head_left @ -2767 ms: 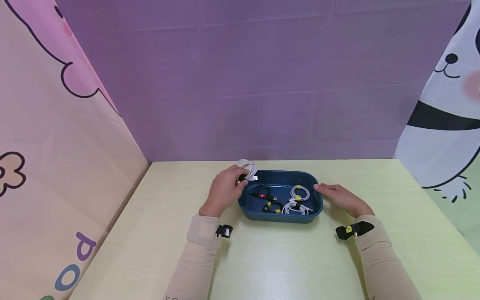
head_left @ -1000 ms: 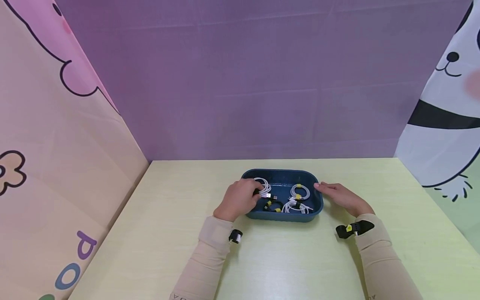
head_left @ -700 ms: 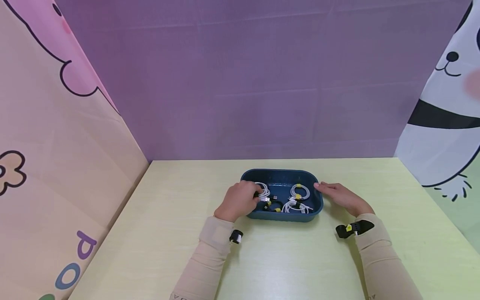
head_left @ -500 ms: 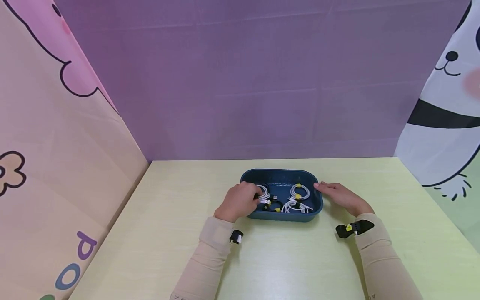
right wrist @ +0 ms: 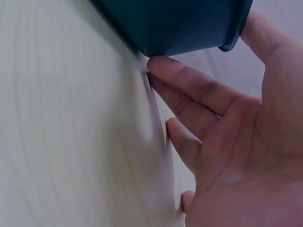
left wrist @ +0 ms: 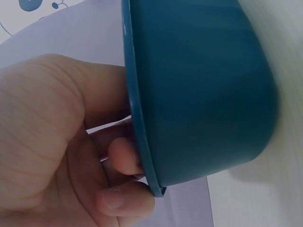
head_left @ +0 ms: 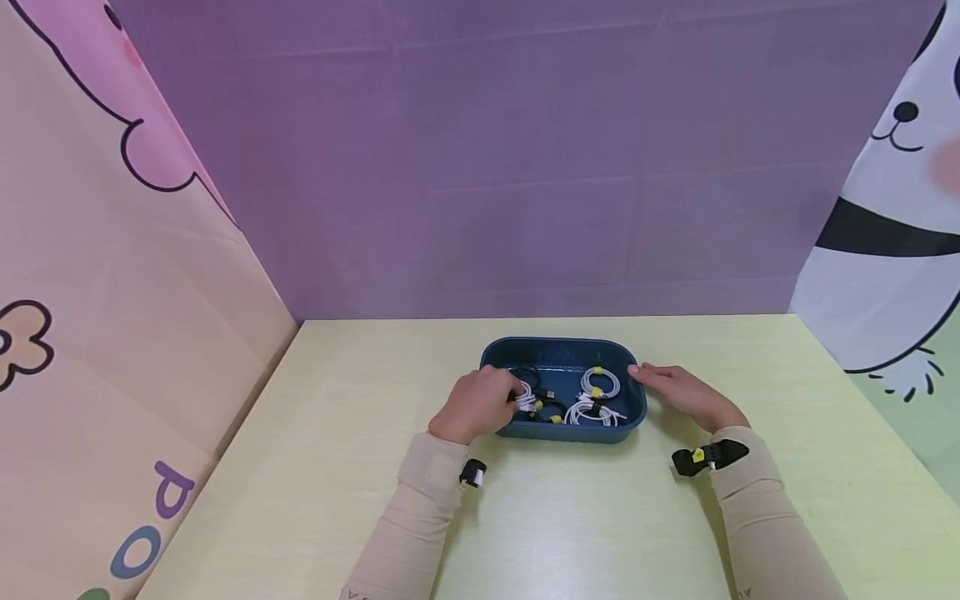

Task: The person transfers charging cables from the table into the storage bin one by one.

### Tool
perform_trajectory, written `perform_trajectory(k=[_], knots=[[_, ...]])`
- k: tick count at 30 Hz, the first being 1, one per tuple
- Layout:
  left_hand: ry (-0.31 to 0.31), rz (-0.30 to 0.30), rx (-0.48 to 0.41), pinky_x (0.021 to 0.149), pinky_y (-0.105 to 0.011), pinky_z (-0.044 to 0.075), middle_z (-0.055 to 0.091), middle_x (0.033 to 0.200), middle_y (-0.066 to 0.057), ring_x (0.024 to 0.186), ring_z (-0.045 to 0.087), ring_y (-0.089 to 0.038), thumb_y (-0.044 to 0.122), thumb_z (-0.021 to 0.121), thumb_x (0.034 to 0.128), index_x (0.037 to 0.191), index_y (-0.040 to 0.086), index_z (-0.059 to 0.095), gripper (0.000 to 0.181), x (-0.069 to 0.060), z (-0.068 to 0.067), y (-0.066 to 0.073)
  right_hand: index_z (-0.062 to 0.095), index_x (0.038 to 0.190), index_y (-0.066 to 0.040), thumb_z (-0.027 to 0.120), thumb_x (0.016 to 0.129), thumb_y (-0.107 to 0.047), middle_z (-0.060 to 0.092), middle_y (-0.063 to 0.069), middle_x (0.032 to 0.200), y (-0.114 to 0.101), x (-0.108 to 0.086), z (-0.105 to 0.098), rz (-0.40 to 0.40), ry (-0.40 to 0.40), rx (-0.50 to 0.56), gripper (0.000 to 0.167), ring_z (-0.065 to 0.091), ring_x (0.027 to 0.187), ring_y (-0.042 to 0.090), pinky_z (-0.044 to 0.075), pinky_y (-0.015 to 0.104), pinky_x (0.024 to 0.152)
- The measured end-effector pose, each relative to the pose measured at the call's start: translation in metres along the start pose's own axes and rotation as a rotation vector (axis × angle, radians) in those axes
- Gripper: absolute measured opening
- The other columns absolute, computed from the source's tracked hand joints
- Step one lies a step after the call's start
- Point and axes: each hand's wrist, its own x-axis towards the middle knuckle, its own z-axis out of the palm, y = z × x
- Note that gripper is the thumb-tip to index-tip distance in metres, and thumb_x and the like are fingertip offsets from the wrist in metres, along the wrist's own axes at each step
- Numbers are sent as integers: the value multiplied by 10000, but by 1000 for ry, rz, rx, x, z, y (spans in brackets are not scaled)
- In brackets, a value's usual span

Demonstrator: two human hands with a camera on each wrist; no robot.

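Observation:
A dark blue plastic bin (head_left: 566, 433) stands on the table with several coiled cables in it. My left hand (head_left: 476, 404) reaches over its left end and pinches a coiled white USB cable (head_left: 527, 400) low inside; in the left wrist view the bin wall (left wrist: 203, 94) hides that cable. Behind it lies a black cable (head_left: 528, 373), and just to its right a black cable with yellow ties (head_left: 555, 410). My right hand (head_left: 686, 396) touches the bin's right end, thumb at the rim and straight fingers (right wrist: 189, 90) at the lower corner.
In the bin's right half lie a white coil with yellow ties (head_left: 611, 385) and a white coil with a black tie (head_left: 581, 412). The pale table (head_left: 570, 533) meets a purple backdrop (head_left: 525, 167) at its far edge.
The white cable has gone from above the bin's left rim down into the bin, then slightly nearer the front, uncovering the black coil behind. My right hand has stayed put.

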Motion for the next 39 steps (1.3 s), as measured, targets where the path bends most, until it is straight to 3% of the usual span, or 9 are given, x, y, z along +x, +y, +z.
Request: perform_trajectory(k=[3,9,22,26,30,34,39], knots=[[3,6,10,547,-231,439,782,1091,-66,589,536,-85,93,693,958,1134,113,798,206,1,1,0,207,1607,20,411,987,-724,108,225,1699,0,0,0,-2,3,0,990,43,1564,491,110,684,1213],[2,18,59,522,-244,346,701,795,6,548,432,-97,143,710,956,952,149,812,102,2,1,0,209,1606,22,409,992,-717,105,227,1698,1,0,0,-4,5,0,981,41,1562,496,109,690,1210],[4,-11,96,542,-254,414,748,807,41,580,506,-94,225,741,940,876,186,833,119,5,3,-2,213,1606,21,414,989,-720,112,227,1698,1,0,0,-2,11,10,986,43,1563,495,110,685,1212],[16,3,95,506,-254,335,549,583,73,520,421,-94,196,683,968,710,185,766,271,5,4,-2,209,1607,21,410,989,-721,113,227,1698,1,-1,0,1,13,5,987,45,1562,498,112,691,1209],[15,16,81,494,-258,287,374,527,83,504,364,-89,157,638,977,597,195,650,382,3,2,-3,204,1609,17,412,988,-722,113,220,1700,0,-1,0,3,14,4,987,42,1563,496,110,694,1208],[-3,11,51,497,-263,295,467,558,70,521,383,-102,149,647,968,613,179,677,357,2,0,-4,199,1610,15,411,988,-723,109,215,1702,0,-2,1,3,12,7,989,37,1565,489,105,690,1211],[-18,-27,29,547,-273,399,703,757,12,591,493,-129,178,719,944,819,134,804,158,3,1,-5,209,1608,19,412,990,-719,117,217,1700,0,-1,1,1,14,8,983,45,1567,484,108,680,1217]])
